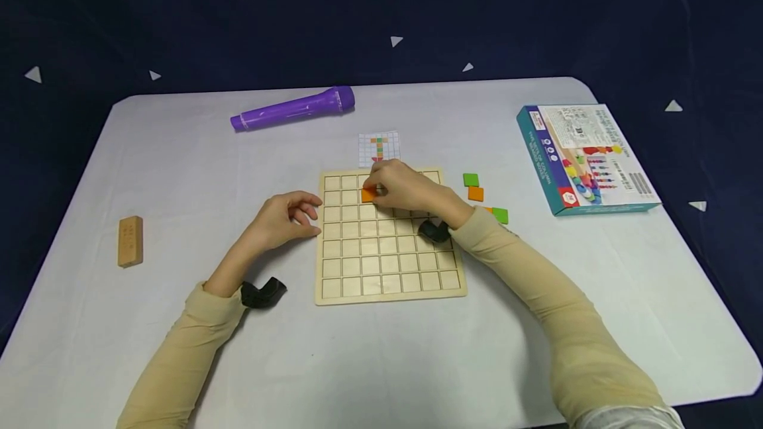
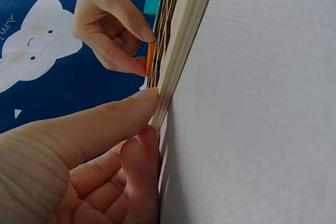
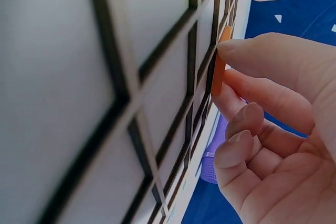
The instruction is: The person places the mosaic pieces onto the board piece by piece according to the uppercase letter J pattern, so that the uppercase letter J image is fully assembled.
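Observation:
A wooden grid board (image 1: 369, 263) lies on the table. Over its upper left part, my right hand (image 1: 405, 185) pinches an orange square tile (image 1: 369, 196) between thumb and fingers. In the right wrist view the orange tile (image 3: 219, 72) stands on edge against the grid lines. My left hand (image 1: 283, 220) is at the board's left edge, its thumb and fingertips spread apart and touching the rim. The left wrist view shows the thumb (image 2: 121, 119) against the wooden edge. Behind the board is a small printed pattern card (image 1: 387, 144), partly covered by the right hand.
Right of the board lie a green tile (image 1: 471, 179), an orange tile (image 1: 475, 194) and another green tile (image 1: 501, 216), with one more orange tile partly hidden by the sleeve. A purple microphone (image 1: 292, 110), a teal box (image 1: 596, 157) and a wooden block (image 1: 130, 241) stand farther out.

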`<state>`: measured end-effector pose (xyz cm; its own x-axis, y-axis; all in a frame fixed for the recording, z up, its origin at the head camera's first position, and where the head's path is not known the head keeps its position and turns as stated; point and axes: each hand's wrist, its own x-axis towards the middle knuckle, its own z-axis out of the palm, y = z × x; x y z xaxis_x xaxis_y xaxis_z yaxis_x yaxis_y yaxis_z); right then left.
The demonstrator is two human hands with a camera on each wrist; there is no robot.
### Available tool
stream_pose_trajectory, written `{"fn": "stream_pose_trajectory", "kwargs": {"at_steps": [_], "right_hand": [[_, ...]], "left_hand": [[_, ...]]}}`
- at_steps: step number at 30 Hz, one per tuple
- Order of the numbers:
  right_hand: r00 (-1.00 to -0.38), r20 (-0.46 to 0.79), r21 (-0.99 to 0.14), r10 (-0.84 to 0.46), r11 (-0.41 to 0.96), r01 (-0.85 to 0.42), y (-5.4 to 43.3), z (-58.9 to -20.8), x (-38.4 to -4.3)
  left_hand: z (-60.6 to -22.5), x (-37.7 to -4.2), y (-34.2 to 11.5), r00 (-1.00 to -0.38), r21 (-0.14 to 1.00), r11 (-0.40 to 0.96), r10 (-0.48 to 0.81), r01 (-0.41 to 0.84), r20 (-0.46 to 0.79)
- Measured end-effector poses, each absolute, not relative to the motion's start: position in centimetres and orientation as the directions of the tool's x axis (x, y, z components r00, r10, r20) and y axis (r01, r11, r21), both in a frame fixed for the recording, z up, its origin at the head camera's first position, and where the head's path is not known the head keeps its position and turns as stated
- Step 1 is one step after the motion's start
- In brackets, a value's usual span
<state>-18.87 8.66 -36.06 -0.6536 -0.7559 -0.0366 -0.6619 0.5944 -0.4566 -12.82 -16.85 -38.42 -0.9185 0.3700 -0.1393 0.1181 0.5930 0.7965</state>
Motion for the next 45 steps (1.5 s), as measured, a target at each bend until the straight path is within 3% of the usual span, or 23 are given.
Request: {"fn": "stream_pose_trajectory", "kwargs": {"at_steps": [27, 45], "right_hand": [[-0.635, -0.017, -0.468, -0.772, 0.567, -0.678, 9.0, -35.6, -18.9], [-0.7, 0.107, -0.466, -0.706, 0.586, -0.662, 13.4, -33.6, -18.1]], "left_hand": [[-38.2, -12.9, -16.5, -0.918, 0.792, 0.598, 0.372, 0.126, -0.136], [-38.3, -12.9, -16.8, -0.923, 0.79, 0.602, 0.361, 0.119, -0.136]]}}
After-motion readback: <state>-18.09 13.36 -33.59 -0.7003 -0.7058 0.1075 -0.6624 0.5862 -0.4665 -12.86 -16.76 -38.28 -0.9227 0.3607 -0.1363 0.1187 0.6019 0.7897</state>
